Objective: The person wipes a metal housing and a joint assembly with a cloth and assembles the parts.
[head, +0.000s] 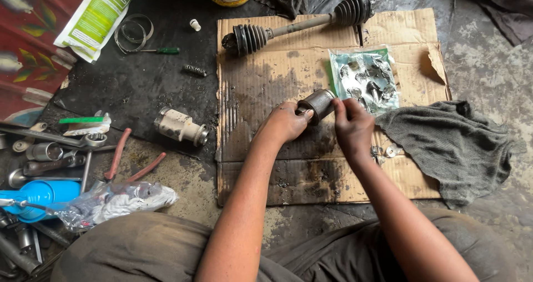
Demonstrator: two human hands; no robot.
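Both hands were closed around a short metal cup (pixel 317 105), one on each side. The left hand (pixel 286 122) gripped its near end with curled fingers and the thumb pressed on the rim. The right hand (pixel 351 125) pinched the far side with its fingertips. It looked as if two hands were used so the greasy part would not slip or turn.

The metal cup was held just above the cardboard sheet (pixel 266 82), near its middle. It was round like a thick tube, grey and dull, with dark grease on it. It was tilted, so one end pointed up and away from the person. Whether it was hollow all the way through could not be seen.

The cardboard sheet lay flat on the dirty floor and had big black oil stains. It likely kept the parts out of the dirt. At the far edge of the cardboard lay a long axle shaft (pixel 302 24) with a ribbed black rubber boot at each end. Just past the hands, on the cardboard, sat a clear plastic bag (pixel 363 77) with small shiny metal bits in it. A grey rag (pixel 449 146) lay half on the right edge of the cardboard, close to the right hand, handy for wiping.

Left of the cardboard lay a white and silver round part (pixel 179 126). Farther left were red-handled pliers (pixel 130 162), a pile of sockets and wrenches (pixel 50 154), and a blue bottle (pixel 39 193).
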